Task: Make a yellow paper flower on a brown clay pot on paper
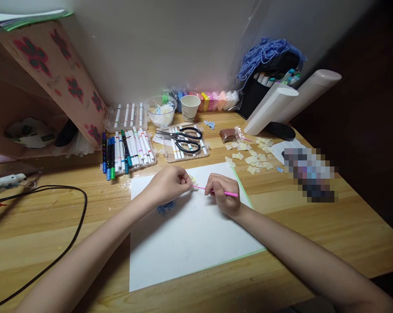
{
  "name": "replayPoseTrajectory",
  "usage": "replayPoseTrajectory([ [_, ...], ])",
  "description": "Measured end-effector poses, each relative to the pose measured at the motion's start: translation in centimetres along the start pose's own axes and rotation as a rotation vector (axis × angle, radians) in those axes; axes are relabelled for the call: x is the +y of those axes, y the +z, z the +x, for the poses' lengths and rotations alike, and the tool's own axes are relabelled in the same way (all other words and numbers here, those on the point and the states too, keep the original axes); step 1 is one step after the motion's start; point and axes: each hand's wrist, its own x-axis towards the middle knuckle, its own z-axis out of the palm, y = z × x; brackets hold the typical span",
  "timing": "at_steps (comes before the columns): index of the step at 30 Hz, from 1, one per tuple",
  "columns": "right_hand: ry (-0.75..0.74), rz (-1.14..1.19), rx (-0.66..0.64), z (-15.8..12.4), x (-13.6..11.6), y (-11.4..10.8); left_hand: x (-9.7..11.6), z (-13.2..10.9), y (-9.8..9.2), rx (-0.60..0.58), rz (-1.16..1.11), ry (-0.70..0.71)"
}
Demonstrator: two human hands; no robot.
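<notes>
A white sheet of paper (183,243) with a green edge lies on the table under both hands. My left hand (166,184) is closed in a pinch over its upper part, right beside some pale yellow paper bits (192,178); what sits between the fingertips is too small to make out. My right hand (225,194) grips a thin pink tool (230,194) like a pen, its fine tip pointing left to the left fingertips. A patch of blue shreds (166,208) on the sheet is partly covered by my left hand.
Pale yellow paper scraps (255,161) lie right of the sheet. Behind it are black-handled scissors (188,139) on a marker case, several markers (131,150), a clear bowl (160,111) and a paper cup (190,108). A black cable (85,195) loops at left; white bottles (271,111) stand at right.
</notes>
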Motion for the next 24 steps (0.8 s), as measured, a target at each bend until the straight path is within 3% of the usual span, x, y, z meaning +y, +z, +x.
replayPoseTrajectory([
  [4, 0.024, 0.012, 0.004, 0.29, -0.01, 0.11, -0.03, 0.06, 0.07, 0.069, 0.068, -0.06],
  [15, 0.071, -0.095, -0.08, 0.63, -0.08, 0.22, 0.47, -0.04, 0.28, 0.199, 0.222, -0.041],
  [24, 0.104, -0.122, -0.091, 0.74, -0.24, 0.31, 0.35, -0.04, 0.32, 0.215, 0.223, -0.02],
])
